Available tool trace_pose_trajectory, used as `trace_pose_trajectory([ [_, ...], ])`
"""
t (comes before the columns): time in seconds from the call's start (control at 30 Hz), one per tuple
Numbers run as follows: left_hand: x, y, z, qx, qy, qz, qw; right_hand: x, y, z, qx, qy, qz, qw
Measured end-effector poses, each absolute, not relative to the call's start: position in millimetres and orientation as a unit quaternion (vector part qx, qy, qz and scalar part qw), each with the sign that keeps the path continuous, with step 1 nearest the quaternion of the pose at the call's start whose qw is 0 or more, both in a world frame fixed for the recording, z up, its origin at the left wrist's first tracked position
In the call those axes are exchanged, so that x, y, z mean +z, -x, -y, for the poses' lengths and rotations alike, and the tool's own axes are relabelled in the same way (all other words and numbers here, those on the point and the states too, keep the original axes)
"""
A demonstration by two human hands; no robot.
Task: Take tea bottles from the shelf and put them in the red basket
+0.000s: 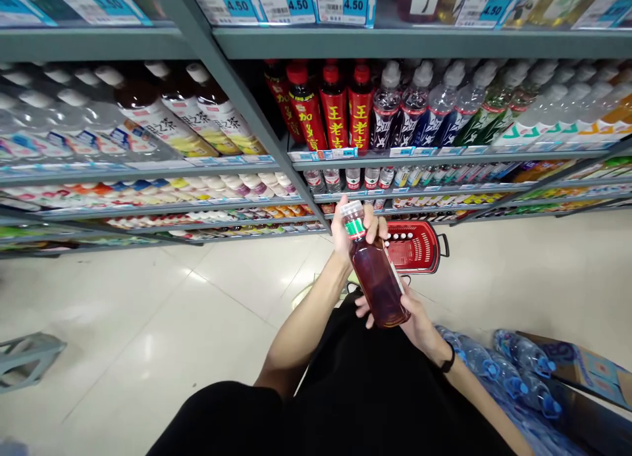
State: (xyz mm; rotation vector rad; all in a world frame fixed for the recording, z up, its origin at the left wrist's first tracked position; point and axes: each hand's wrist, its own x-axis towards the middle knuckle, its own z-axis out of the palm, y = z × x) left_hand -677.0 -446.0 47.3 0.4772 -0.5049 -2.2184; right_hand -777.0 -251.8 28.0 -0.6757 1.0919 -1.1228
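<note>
Plainly, a bottle (378, 281) held two-handed.
Left hand (340, 232) rings the neck (356, 231), right hand (417, 319) supports the lower end (392, 316): a grip probably sharing weight.

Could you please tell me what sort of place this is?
Probably a supermarket drinks aisle: shelves packed with bottled drinks, price tags along their edges, and a red shopping basket.

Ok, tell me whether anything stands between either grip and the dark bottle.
Nothing visible does: the left grip holds the dark bottle around its neck, and the right grip touches its lower end.
</note>
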Motion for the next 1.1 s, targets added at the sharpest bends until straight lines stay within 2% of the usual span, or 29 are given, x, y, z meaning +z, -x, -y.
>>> trace_pose_trajectory([
  [0.07, 49, 676, 450, -0.872, -0.191, 0.21, 0.398, 28, 771, 250, -0.509, 0.279, -0.474, 0.662],
  [0.2, 53, 675, 454, -0.881, -0.162, 0.201, 0.396, 26, 767, 246, -0.536, 0.367, -0.58, 0.491],
  [0.27, 52, 674, 454, -0.886, -0.148, 0.199, 0.393, 24, 768, 244, -0.526, 0.398, -0.613, 0.434],
  [0.43, 48, 674, 453, -0.886, -0.14, 0.219, 0.385, 22, 770, 241, -0.5, 0.417, -0.647, 0.398],
  [0.57, 50, 678, 451, -0.876, -0.156, 0.227, 0.396, 21, 773, 241, -0.525, 0.368, -0.618, 0.454],
  [0.77, 52, 691, 449, -0.84, -0.135, 0.316, 0.419, 25, 793, 249, -0.567, 0.195, -0.446, 0.665],
  [0.87, 49, 696, 454, -0.804, -0.134, 0.418, 0.401, 24, 812, 257, -0.554, 0.106, -0.377, 0.734],
  [0.97, 51, 699, 462, -0.713, -0.213, 0.579, 0.334, 13, 842, 262, -0.536, 0.024, -0.387, 0.75],
  [1.1, 59, 716, 463, -0.54, -0.3, 0.765, 0.183, -24, 907, 263, -0.486, -0.067, -0.512, 0.705],
])
